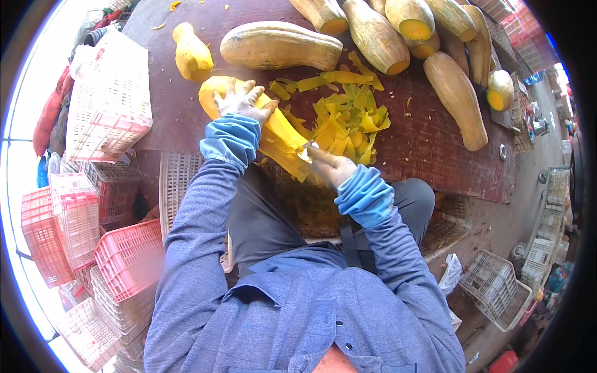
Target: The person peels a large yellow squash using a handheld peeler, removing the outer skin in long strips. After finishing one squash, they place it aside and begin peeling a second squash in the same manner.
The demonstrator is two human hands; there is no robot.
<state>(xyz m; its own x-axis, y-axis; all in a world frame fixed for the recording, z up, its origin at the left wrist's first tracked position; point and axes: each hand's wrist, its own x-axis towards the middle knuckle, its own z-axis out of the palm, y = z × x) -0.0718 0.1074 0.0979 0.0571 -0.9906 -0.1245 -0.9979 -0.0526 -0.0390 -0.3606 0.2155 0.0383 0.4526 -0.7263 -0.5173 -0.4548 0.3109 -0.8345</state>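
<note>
My left hand (pixel 243 103), in a thin pale glove, grips the upper part of a long peeled yellow squash (pixel 284 128) at the table's front edge. At the squash's lower end, my right hand (pixel 330 167) is closed round a peeler (pixel 308 148), mostly hidden by the fingers. Yellow-green peel strips (pixel 350 123) lie heaped right of the squash. Beyond my left hand rests a smaller peeled squash (pixel 192 53), with a long unpeeled squash (pixel 280 45) beside it.
Several unpeeled squashes with cut ends (pixel 377 37) lie across the back right of the dark red table (pixel 410 161). A white plastic crate (pixel 112 100) stands at the left, above red crates (pixel 133 256). More crates (pixel 489 282) are on the floor at right.
</note>
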